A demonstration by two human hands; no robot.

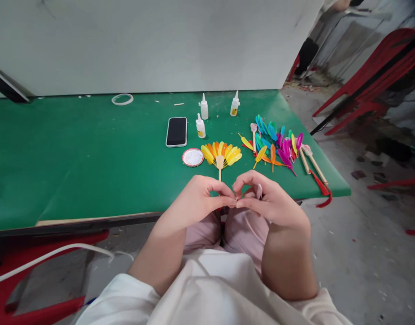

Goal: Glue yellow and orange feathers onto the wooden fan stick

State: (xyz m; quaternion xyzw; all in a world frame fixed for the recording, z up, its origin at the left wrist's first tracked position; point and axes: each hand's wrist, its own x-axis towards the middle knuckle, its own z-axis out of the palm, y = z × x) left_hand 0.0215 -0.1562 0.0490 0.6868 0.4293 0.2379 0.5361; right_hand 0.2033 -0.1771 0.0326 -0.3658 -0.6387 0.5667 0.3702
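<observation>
At the near edge of the green-topped table [109, 158], the left hand [209, 194], pinched, contents indiscernible, meets the right hand [273, 201], gripping a small pale piece [259, 192]; the feather fan [220, 160] lies directly beyond both, a white panel [142, 45] farther back, a red plastic chair [380, 61] to their far right.

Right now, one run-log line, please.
left hand, right hand: meeting, contents unclear; feather fan: on green table; three nozzle bottles: upright

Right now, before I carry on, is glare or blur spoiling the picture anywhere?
Head view: light is soft, no harsh glare on the phone; the feather fan looks fairly crisp; the red chair at right sits darker and softer; where the left hand and right hand meet, detail is too small to read.
</observation>
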